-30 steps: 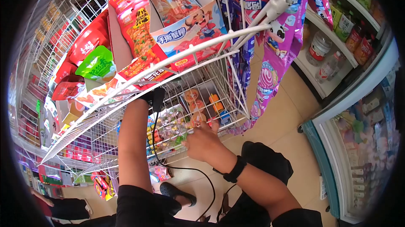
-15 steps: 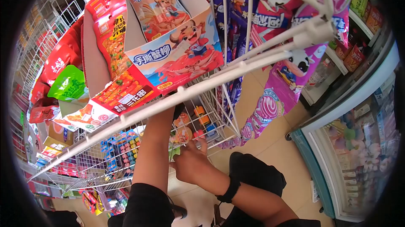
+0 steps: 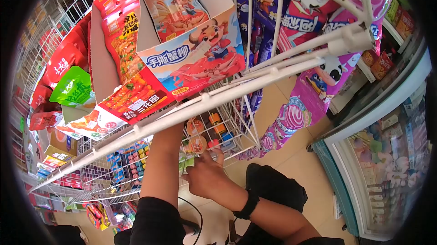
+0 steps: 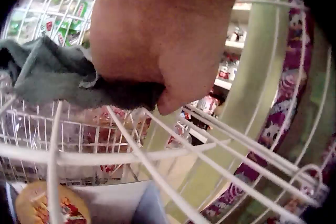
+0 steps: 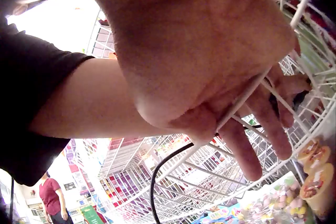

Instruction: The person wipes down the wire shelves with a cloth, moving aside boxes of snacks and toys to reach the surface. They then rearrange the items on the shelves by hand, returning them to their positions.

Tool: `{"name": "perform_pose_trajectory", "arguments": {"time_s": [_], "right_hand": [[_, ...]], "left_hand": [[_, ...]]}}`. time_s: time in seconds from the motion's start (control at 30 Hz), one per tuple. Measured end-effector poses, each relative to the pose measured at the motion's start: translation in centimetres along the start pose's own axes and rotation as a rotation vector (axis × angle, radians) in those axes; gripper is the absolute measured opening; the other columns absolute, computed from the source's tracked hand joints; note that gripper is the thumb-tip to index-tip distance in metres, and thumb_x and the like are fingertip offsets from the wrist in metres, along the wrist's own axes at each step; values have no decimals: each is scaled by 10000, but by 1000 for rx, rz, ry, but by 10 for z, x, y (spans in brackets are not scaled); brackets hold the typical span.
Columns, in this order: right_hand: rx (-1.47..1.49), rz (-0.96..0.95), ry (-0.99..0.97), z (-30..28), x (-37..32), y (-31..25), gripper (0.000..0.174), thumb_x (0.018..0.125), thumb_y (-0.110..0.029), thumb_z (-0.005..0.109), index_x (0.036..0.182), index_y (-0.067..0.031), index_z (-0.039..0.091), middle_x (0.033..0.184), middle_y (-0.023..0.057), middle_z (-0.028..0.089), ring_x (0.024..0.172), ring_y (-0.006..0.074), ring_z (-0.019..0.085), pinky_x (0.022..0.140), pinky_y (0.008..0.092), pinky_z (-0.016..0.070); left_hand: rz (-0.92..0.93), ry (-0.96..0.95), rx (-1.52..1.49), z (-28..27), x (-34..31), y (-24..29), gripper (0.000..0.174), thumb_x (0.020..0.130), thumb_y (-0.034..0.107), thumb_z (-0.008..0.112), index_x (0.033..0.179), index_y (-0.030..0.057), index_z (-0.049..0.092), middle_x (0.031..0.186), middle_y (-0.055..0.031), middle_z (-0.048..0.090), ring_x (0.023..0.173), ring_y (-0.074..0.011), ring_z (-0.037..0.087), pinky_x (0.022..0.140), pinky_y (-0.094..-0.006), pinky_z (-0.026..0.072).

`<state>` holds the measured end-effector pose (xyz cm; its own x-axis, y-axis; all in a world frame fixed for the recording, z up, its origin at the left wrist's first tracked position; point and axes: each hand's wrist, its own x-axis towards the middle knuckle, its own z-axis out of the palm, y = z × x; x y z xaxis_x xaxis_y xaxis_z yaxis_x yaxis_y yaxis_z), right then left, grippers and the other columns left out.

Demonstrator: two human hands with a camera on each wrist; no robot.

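Note:
In the left wrist view my left hand (image 4: 157, 50) holds a grey-green cloth (image 4: 63, 77) bunched under its fingers, at the white wires of a basket. In the head view that hand is hidden beneath the upper wire basket (image 3: 205, 101); only the forearm shows. My right hand (image 3: 207, 174), with a black band at its wrist, holds the front rim of the lower wire basket (image 5: 239, 103). Its fingers (image 5: 244, 155) hook over the rim wire and hang down inside. Round orange-lidded tubs (image 5: 317, 182) lie in the lower basket near those fingers.
Snack boxes (image 3: 195, 63) and red and green packets fill the upper basket. Purple snack bags (image 3: 296, 113) hang on its right side. A glass-topped freezer (image 3: 382, 167) stands to the right. A black cable (image 5: 157, 176) hangs by my arm. Another person (image 5: 51, 198) stands in the background.
My head view has moved nearer the upper basket, so its boxes look larger and farther left. The left forearm has shifted right, beside the right hand, which keeps to the lower rim.

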<state>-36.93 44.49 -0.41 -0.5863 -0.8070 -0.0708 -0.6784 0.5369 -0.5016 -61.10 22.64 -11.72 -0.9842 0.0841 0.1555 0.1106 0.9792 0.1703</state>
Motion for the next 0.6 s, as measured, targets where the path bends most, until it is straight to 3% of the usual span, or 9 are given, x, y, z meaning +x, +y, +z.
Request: {"name": "perform_pose_trajectory", "arguments": {"time_s": [0.37,0.6], "right_hand": [[28,20,-59,-3,1,1,296,849,-307,536,828,-68,708,927,152,619,1118,313,413,968,630,126],[0,-20,49,3,1,2,240,813,-267,556,799,-97,726,889,136,641,1112,339,448,958,590,151]], "left_hand": [[20,-4,24,0,4,0,476,737,73,523,1212,50,528,1096,-163,554,1057,-320,525,865,-427,450],[30,-38,136,4,14,1,476,738,91,534,1212,52,527,1092,-171,554,1049,-331,524,866,-445,443]]}}
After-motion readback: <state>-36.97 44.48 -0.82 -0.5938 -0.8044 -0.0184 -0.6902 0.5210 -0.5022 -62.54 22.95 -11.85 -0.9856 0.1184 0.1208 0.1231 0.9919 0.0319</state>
